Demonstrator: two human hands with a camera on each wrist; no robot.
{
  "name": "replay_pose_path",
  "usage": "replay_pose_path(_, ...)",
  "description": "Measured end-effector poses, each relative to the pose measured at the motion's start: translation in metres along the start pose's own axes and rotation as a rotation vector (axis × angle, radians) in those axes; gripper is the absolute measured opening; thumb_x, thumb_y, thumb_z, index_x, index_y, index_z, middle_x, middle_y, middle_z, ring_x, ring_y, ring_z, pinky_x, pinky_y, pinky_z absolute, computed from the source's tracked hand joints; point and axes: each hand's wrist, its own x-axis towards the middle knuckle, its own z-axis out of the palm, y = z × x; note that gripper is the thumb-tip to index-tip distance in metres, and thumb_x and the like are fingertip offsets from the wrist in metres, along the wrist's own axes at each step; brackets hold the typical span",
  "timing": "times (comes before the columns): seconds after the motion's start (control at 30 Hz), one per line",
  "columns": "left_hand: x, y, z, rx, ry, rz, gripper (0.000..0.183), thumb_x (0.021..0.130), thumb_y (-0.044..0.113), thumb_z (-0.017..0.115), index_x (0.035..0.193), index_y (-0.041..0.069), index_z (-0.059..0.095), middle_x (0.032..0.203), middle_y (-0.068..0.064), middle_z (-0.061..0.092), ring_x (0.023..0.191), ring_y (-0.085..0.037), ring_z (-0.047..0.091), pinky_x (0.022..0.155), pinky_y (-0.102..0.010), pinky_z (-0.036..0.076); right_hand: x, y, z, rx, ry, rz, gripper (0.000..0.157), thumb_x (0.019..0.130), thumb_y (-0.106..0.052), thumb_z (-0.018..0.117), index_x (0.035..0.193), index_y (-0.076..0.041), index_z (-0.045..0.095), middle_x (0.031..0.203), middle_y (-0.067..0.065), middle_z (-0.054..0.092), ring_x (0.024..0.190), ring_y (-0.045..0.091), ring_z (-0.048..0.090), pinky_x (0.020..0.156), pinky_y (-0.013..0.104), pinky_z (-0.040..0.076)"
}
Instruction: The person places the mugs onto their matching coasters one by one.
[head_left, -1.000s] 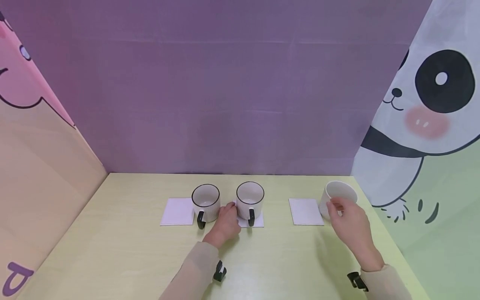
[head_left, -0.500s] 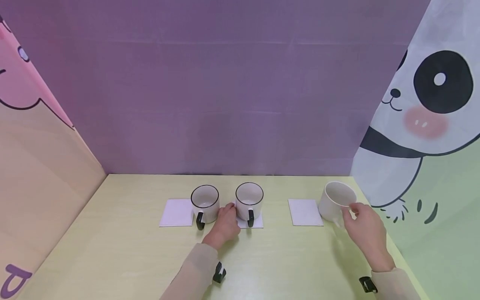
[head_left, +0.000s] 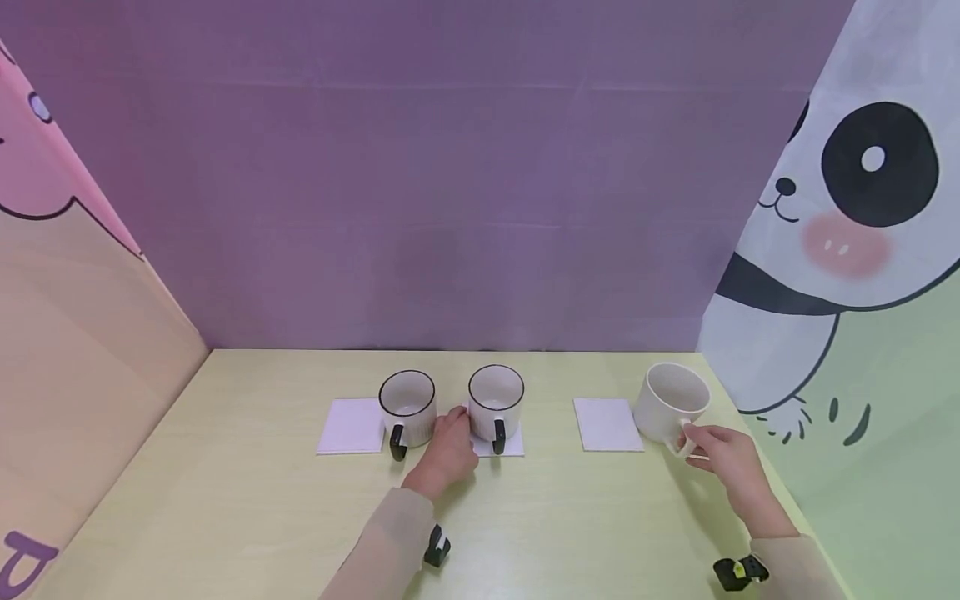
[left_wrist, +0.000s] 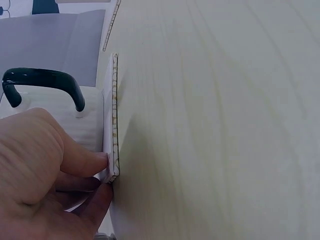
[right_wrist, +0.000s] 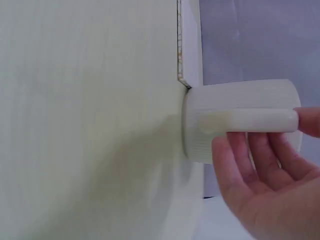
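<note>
In the head view my left hand [head_left: 450, 446] lies between two white mugs with black rims and black handles, the left mug [head_left: 408, 412] and the middle mug [head_left: 497, 407]. The middle mug stands on a square white coaster [head_left: 513, 447]. In the left wrist view, thumb and fingers pinch a corner of that coaster [left_wrist: 114, 120], below the black handle [left_wrist: 45, 77]. At the right, my right hand [head_left: 731, 471] holds the handle of an all-white mug [head_left: 660, 408]. The right wrist view shows fingers behind the white handle [right_wrist: 250, 120] and the thumb at its top.
A left coaster [head_left: 351, 427] lies beside the left mug. Another, the right coaster [head_left: 607, 425], lies just left of the all-white mug. A purple backdrop [head_left: 480, 208] rises behind the table [head_left: 247, 500], and a panda-printed panel [head_left: 840, 275] borders it on the right.
My right hand has moved right and down from the all-white mug's rim to its handle, which now points toward the hand. My left hand keeps its place.
</note>
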Motion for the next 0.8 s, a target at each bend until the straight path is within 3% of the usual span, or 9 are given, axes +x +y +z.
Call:
replay_pose_path(0.1, -0.0001, -0.0002, -0.0004, -0.003, -0.001, -0.001, 0.056, 0.08, -0.008, 0.067, 0.133, -0.018, 0.052, 0.148, -0.027, 0.044, 0.13, -0.046, 0.044, 0.115, -0.05, 0.034, 0.0022, 0.004, 0.0011, 0.22, -0.062, 0.027, 0.031, 0.106, -0.02, 0.053, 0.097, 0.005, 0.07, 0.088, -0.001, 0.068, 0.086, 0.008, 0.066, 0.085, 0.035, 0.06)
replay_pose_path(0.23, 0.0004, -0.0003, 0.0001, 0.007, 0.005, 0.008, 0.055, 0.079, -0.008, 0.067, 0.131, -0.019, 0.053, 0.147, -0.027, 0.045, 0.13, -0.046, 0.044, 0.115, -0.05, 0.034, 0.0045, 0.0062, 0.0039, 0.346, -0.095, 0.022, 0.03, 0.107, -0.017, 0.048, 0.095, 0.001, 0.07, 0.086, -0.001, 0.067, 0.086, 0.011, 0.065, 0.086, 0.037, 0.059)
replay_pose_path(0.6, 0.0008, -0.0028, -0.001, -0.007, 0.011, 0.024, 0.052, 0.081, -0.01, 0.064, 0.131, -0.02, 0.052, 0.146, -0.03, 0.045, 0.13, -0.049, 0.043, 0.116, -0.052, 0.032, 0.0072, 0.0093, 0.0065, 0.292, -0.102, -0.011, 0.035, 0.108, -0.021, 0.046, 0.096, 0.005, 0.064, 0.085, -0.001, 0.064, 0.086, 0.012, 0.065, 0.086, 0.035, 0.059)
replay_pose_path(0.8, -0.0071, -0.0006, -0.0035, -0.027, 0.09, 0.044, 0.041, 0.075, -0.012, 0.063, 0.115, -0.021, 0.058, 0.128, -0.032, 0.054, 0.117, -0.048, 0.054, 0.108, -0.051, 0.042, 0.0068, 0.0088, 0.0064, 0.282, -0.098, -0.004, 0.035, 0.109, -0.021, 0.045, 0.095, 0.004, 0.064, 0.084, -0.001, 0.063, 0.086, 0.011, 0.064, 0.086, 0.034, 0.059)
